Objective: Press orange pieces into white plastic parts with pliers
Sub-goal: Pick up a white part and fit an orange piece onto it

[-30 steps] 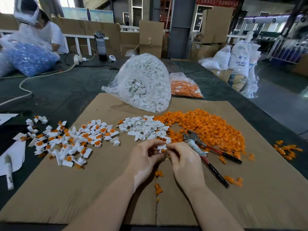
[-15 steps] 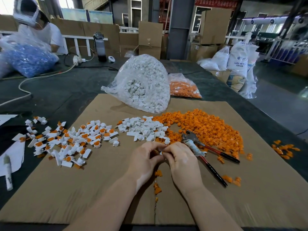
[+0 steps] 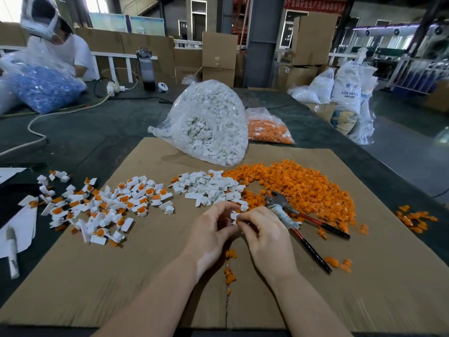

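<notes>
Around us we see a factory hall stacked with cardboard boxes (image 3: 313, 37) and white resin sacks (image 3: 349, 93), and across the dark desk (image 3: 80, 139) a person in white (image 3: 60, 45) bends over a bag of blue parts (image 3: 41, 86). On the desk lies a big sheet of brown cardboard (image 3: 121, 276), and everything we work with sits on it. At its far edge we find a clear bag of white parts (image 3: 206, 125), with a smaller bag of orange pieces (image 3: 269, 130) just beside it. Nearer us we see a wide heap of loose orange pieces (image 3: 306, 188), a pile of white plastic parts (image 3: 209, 188) touching its left side, and further left a spread of white parts already fitted with orange (image 3: 102, 207). Red-handled pliers (image 3: 298, 224) lie at the heap's near edge, just beside our right hand (image 3: 267, 237). Our left hand (image 3: 209, 232) meets it, and both sets of fingers are curled onto one small white part (image 3: 234, 216) between them, held just above the cardboard.
</notes>
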`<state>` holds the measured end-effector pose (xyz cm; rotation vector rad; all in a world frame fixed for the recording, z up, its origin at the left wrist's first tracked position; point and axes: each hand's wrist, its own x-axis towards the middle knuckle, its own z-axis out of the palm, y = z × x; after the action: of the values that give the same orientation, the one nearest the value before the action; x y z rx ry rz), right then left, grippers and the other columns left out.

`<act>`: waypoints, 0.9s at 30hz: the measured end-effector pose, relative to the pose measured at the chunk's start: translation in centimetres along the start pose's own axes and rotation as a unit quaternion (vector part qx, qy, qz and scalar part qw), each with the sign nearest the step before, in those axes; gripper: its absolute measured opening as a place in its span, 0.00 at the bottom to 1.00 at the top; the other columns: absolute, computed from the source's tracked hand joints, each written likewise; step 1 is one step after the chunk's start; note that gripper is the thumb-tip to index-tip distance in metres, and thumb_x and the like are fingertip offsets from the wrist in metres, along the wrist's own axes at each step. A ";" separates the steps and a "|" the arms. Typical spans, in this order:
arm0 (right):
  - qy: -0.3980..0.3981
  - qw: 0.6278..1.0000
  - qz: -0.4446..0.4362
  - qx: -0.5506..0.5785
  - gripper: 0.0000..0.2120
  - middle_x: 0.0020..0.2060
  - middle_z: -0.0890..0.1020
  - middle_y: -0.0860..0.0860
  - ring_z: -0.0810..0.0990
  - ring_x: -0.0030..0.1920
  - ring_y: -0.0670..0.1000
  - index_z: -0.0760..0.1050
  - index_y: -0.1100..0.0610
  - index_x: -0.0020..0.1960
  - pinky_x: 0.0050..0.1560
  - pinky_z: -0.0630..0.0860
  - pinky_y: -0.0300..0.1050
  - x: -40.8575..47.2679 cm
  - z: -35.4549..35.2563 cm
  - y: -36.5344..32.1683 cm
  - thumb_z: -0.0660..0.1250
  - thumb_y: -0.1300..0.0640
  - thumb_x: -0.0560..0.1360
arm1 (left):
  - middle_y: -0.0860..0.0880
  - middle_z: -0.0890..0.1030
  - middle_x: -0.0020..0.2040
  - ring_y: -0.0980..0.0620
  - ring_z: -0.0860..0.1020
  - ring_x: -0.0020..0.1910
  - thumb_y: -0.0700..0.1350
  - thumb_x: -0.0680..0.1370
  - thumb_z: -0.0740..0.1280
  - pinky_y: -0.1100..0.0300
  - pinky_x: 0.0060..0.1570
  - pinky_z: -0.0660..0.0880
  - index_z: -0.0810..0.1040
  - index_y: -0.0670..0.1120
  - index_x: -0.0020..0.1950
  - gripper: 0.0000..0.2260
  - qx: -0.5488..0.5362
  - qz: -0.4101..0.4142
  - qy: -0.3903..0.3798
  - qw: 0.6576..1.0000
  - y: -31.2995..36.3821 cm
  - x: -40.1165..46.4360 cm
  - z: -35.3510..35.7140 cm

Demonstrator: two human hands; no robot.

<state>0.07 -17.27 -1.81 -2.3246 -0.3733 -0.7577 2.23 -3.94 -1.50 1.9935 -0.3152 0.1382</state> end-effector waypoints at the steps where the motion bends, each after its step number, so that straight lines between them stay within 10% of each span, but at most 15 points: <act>1: -0.001 1.000 -0.002 -0.007 0.03 0.39 0.80 0.51 0.78 0.42 0.49 0.80 0.61 0.42 0.45 0.72 0.35 0.0 0.0 0.0 0.71 0.67 0.70 | 0.52 0.79 0.45 0.58 0.76 0.44 0.40 0.73 0.71 0.77 0.41 0.68 0.76 0.56 0.53 0.14 0.011 0.005 -0.005 1.000 0.0 0.0 0.0; 13: 0.038 0.998 0.011 -0.046 0.03 0.38 0.80 0.50 0.78 0.42 0.49 0.80 0.60 0.42 0.43 0.71 0.35 0.0 0.3 0.1 0.72 0.65 0.70 | 0.57 0.74 0.49 0.61 0.72 0.48 0.41 0.76 0.68 0.79 0.45 0.65 0.76 0.51 0.58 0.12 0.091 0.041 0.010 0.995 0.0 0.0 0.4; 27: 0.111 0.964 0.139 -0.195 0.09 0.40 0.82 0.54 0.79 0.42 0.59 0.82 0.59 0.43 0.45 0.71 0.55 0.0 0.9 0.7 0.74 0.70 0.65 | 0.44 0.70 0.61 0.46 0.64 0.64 0.38 0.79 0.61 0.55 0.64 0.64 0.77 0.43 0.61 0.12 0.229 -0.176 0.217 0.933 -3.1 1.3 -5.6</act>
<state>0.79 -17.13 -2.70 -2.5387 0.2211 -1.0073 4.57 2.16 -1.54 2.3687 0.3943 0.4473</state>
